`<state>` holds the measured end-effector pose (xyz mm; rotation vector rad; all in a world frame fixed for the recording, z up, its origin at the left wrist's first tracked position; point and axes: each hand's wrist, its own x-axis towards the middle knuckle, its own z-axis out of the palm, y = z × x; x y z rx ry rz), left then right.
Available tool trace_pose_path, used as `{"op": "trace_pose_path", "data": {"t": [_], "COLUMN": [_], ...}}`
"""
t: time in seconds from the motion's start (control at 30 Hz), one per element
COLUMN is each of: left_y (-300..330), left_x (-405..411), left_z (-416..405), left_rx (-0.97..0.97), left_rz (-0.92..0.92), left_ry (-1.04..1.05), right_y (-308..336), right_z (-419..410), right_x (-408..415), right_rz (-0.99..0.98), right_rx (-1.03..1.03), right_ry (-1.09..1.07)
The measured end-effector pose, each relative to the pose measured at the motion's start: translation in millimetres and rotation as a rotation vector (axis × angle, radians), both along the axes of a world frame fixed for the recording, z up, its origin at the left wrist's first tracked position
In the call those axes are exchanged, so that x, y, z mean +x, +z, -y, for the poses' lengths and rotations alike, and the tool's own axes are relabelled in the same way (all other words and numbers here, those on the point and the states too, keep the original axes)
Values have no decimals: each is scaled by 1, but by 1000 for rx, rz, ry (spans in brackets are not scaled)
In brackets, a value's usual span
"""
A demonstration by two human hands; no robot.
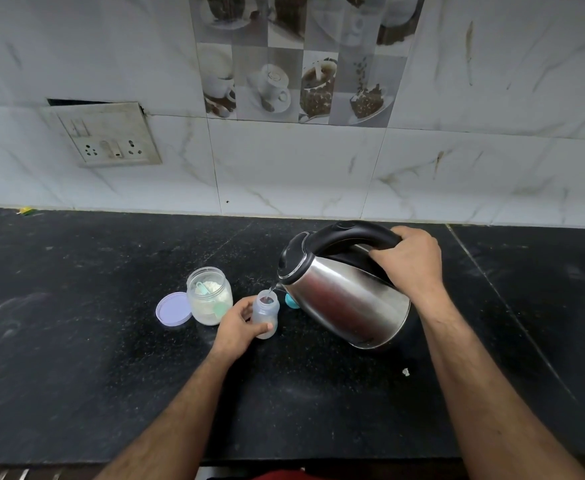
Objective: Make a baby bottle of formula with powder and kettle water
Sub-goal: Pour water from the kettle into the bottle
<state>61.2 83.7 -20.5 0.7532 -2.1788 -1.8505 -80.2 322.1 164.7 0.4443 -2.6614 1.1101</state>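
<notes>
While right hand (407,261) grips handle, kettle (344,296) tilts left, spout down over bottle (266,313) mouth. Left hand (240,323) wraps bottle, upright on bench (76,341) beside powder jar (209,296). Pour slow, thin stream, keep bottle steady, watch level.

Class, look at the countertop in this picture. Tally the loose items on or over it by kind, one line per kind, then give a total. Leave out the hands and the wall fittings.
Kettles: 1, the steel kettle
Baby bottles: 1, the open bottle
Powder jars: 1, the clear jar
Jar lids: 1, the lilac lid
Scoops: 1, the green scoop inside the jar
Teal pieces behind the bottle: 1, the teal cap
Total: 6
</notes>
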Motion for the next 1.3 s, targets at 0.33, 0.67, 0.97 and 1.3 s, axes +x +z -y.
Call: {"op": "trace_pose_path", "data": {"t": [0.33, 0.67, 0.97, 1.3], "left_y": [-2, -3, 0, 1], "left_x": [2, 4, 7, 11], "left_z": [0, 0, -2, -3], "left_rx": [12, 15, 13, 9], "left_rz": [3, -14, -20, -39], "left_ry": [-3, 1, -1, 5], "right_y": [7, 15, 20, 24], "right_z": [-1, -4, -4, -7], "right_x": [0, 2, 6, 6], "right_rz": [-19, -12, -2, -9], "right_rx": [0, -51, -44, -53], "right_ry": [0, 6, 1, 1]}}
